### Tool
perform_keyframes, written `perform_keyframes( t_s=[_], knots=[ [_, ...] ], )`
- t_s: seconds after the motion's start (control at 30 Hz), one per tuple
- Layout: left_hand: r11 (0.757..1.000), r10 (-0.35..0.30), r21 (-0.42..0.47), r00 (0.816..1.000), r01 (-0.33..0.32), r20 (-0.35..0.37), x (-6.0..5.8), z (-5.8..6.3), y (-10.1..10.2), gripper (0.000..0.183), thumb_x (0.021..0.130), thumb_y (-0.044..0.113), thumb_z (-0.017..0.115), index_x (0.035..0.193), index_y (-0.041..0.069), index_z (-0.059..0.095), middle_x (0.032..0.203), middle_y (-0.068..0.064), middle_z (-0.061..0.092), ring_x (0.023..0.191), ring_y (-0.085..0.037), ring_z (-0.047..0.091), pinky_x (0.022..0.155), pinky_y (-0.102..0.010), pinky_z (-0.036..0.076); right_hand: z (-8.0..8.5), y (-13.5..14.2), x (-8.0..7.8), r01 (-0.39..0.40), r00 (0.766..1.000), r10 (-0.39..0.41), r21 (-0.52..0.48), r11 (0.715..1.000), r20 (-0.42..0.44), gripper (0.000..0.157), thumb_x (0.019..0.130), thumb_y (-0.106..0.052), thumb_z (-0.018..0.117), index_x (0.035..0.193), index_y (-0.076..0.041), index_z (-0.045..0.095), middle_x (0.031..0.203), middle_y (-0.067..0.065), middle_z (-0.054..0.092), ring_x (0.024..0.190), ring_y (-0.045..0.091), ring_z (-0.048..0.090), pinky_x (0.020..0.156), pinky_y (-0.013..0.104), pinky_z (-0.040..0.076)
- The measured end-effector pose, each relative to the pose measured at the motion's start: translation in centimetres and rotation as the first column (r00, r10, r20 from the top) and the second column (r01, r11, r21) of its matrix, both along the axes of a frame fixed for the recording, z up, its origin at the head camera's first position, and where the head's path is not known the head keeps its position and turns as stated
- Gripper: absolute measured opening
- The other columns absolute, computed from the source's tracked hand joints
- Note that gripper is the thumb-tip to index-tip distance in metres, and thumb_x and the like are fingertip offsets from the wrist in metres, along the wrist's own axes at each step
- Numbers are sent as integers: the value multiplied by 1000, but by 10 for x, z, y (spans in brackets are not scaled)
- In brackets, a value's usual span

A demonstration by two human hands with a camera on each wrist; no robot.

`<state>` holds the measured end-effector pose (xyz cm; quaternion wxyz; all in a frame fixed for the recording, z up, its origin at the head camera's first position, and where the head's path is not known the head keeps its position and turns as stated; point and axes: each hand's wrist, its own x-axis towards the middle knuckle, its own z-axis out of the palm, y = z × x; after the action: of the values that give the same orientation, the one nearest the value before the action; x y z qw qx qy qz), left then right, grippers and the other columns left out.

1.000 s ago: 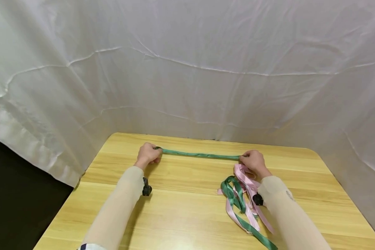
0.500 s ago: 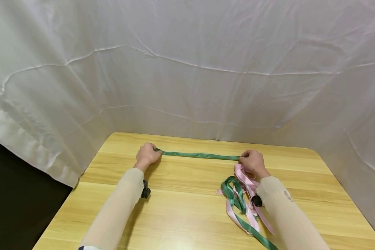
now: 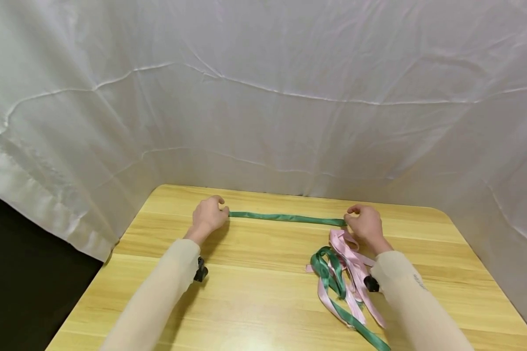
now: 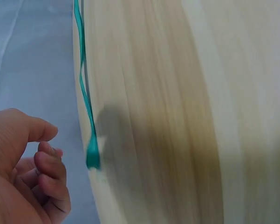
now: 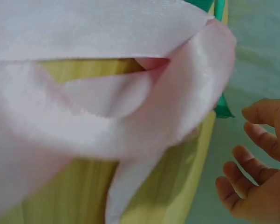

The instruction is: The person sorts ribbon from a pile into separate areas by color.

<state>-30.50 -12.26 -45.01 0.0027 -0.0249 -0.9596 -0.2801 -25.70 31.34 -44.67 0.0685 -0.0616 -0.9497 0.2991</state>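
A narrow, straight strip of green satin ribbon (image 3: 285,218) lies across the middle of the head view on the yellow wood-grain table (image 3: 254,292), between both bare hands. The left hand (image 3: 208,214), its fingers loosely curled, holds nothing; in its wrist view the ribbon's end lies just right of the fingertips, apart from them. The right hand (image 3: 365,225), fingers spread, also grips nothing, the other end near its thumb. Tangled pink satin ribbons (image 3: 355,268) lie right of centre, below.

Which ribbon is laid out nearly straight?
The green ribbon near the far edge of the table, between the left hand and right hand. The heaped green and pink ribbons are looped and overlapping.
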Motion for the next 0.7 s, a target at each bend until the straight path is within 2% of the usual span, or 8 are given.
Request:
perform_keyframes(
  t_s=[0.13, 0.3, 0.33, 0.4, 0.47, 0.53, 0.6, 0.7],
  knots=[
    [998, -57, 23, 997, 58, -48, 9, -1, 16, 32, 104, 26, 61, 126, 5, 71, 59, 0, 62, 47, -11, 44, 45, -25, 32, 4, -4, 4, -64, 996, 66, 38, 997, -67, 29, 101, -21, 63, 116, 2, 72, 127, 29, 68, 81, 29, 56, 85, 48, 48],
    [985, -149, 73, 983, 157, -109, 26, -5, 43, 23, 102, 22, 63, 115, 8, 75, 52, 6, 52, 41, -6, 35, 40, -20, 25, 6, -14, 13, -176, 982, 174, -16, 984, -74, 23, 101, -17, 65, 113, 1, 72, 113, 26, 72, 54, 21, 50, 60, 34, 47],
    [979, -174, 85, 977, 185, -122, 31, -5, 49, 22, 102, 21, 64, 114, 8, 76, 52, 5, 53, 41, -6, 36, 40, -20, 25, 6, -17, 15, -199, 977, 198, -9, 980, -82, 22, 100, -16, 66, 113, 0, 73, 110, 24, 72, 57, 20, 53, 60, 33, 47],
    [965, -227, 102, 963, 243, -142, 39, -6, 60, 20, 102, 20, 64, 111, 8, 77, 52, 5, 54, 41, -7, 36, 40, -20, 25, 5, -22, 20, -245, 965, 244, -7, 969, -94, 19, 100, -14, 67, 111, 0, 74, 108, 22, 73, 64, 27, 62, 62, 39, 53],
    [948, -278, 118, 949, 296, -147, 47, -6, 72, 19, 102, 20, 64, 109, 8, 77, 52, 5, 56, 41, -6, 38, 41, -20, 26, 4, -26, 24, -282, 951, 285, 42, 958, -117, 16, 98, -14, 69, 108, -2, 76, 108, 20, 75, 86, 34, 68, 78, 48, 56],
    [928, -326, 138, 934, 345, -146, 55, -5, 84, 18, 103, 19, 64, 108, 8, 77, 54, 5, 57, 42, -6, 40, 42, -21, 28, 2, -28, 30, -322, 935, 331, 89, 943, -124, 16, 97, -14, 71, 106, -3, 78, 111, 18, 75, 104, 39, 66, 91, 56, 53],
    [908, -367, 164, 921, 385, -128, 62, -5, 96, 18, 103, 20, 64, 109, 8, 77, 59, 5, 61, 44, -5, 43, 45, -21, 32, 1, -29, 36, -362, 921, 374, 114, 925, -112, 16, 97, -13, 71, 108, -3, 78, 112, 18, 75, 108, 41, 65, 94, 60, 52],
    [871, -432, 203, 894, 447, -119, 73, -2, 113, 21, 103, 19, 64, 112, 6, 78, 73, 3, 69, 54, -5, 50, 55, -22, 42, -1, -29, 46, -426, 891, 444, 166, 890, -94, 20, 97, -12, 70, 114, -2, 77, 113, 15, 75, 107, 37, 64, 93, 59, 54]
  ],
)
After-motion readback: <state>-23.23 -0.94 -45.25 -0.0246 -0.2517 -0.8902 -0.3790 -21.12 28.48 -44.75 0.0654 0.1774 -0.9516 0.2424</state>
